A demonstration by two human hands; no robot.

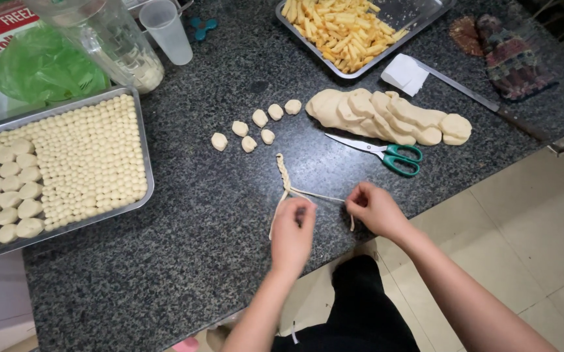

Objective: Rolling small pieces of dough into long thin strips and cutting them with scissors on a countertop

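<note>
Both bare forearms reach up from the lower edge of the head view and converge toward the middle. The left hand (291,231) shows its back to the camera, its fingers curled down and pinched together at the tips. The right hand (374,207) sits just beside it, slightly higher, wrist angled inward, with its 2 leading fingertips pinched as well.

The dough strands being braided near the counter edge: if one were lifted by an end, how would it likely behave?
Probably floppy: the thin dough strands already bend and droop between the left hand and right hand. Likely fragile too, being so thin they could stretch or tear. The plaited part looks thicker and may hold together better.
</note>
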